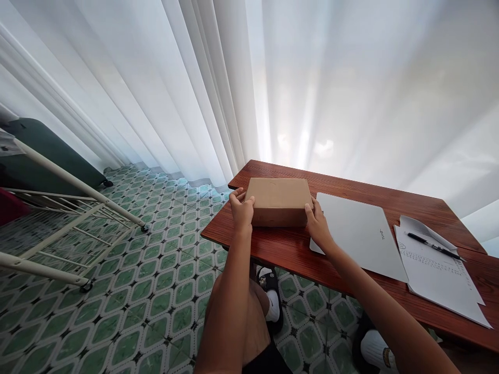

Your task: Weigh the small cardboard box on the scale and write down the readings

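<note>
A brown cardboard box (278, 193), its lid closed, rests on or just above the left end of a reddish wooden table (268, 244). My left hand (241, 208) grips its left side, thumb at the top front corner. On the opposite side, my right hand (316, 221) holds the right front edge, thumb against the front face. The fingertips behind the box's sides are partly hidden. Just right of the box lies a closed silver laptop (354, 228), and my right wrist passes over its near left part.
Several white papers (436, 275) with a black pen (434, 245) on them lie right of the laptop. White curtains (343, 93) hang behind the table. A wheeled metal rack (97, 208) and a dark green suitcase-like object (54, 156) stand at left on the tiled floor (167, 275).
</note>
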### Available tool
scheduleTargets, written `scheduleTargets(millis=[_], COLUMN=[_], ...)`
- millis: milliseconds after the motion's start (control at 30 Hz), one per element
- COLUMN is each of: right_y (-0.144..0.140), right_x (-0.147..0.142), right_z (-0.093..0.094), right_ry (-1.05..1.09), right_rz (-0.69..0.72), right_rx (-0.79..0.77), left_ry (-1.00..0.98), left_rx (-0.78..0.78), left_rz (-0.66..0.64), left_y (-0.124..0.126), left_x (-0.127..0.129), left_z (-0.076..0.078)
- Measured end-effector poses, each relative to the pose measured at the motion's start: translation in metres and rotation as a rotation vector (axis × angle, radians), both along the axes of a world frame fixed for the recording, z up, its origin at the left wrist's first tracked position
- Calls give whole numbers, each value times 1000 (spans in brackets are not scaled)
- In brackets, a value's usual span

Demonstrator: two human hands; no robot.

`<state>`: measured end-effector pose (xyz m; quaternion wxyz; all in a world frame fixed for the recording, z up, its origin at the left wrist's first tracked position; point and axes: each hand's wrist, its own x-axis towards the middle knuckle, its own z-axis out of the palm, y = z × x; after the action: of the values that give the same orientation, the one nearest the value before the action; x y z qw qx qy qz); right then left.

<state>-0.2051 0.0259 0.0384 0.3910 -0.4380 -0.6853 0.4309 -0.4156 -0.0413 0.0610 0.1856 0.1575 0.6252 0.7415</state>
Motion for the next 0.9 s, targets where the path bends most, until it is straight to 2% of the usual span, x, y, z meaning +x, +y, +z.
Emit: scheduleTargets(millis=[67,200,300,400,533,667,900], right_y=[1,5,10,15,19,26,45], right_x=[1,6,15,34,72,118,219], right_z=[0,-1,0,6,20,34,36], right_ry=[26,72,68,45,9,-48,-158], right_rz=[26,98,87,59,20,-47,-224], right_rx=[-12,-22,9,77,182,240,278], left_ry=[166,685,877,1006,1120,1188,1408], left_rx=[-17,-81,-32,21,90,239,374], left_rz=[21,184,258,303,335,349,194], left_y=[-2,-9,-10,-7,2,11,22], left_x=[2,19,36,49,63,81,119], left_z=[4,18,27,30,28,28,22])
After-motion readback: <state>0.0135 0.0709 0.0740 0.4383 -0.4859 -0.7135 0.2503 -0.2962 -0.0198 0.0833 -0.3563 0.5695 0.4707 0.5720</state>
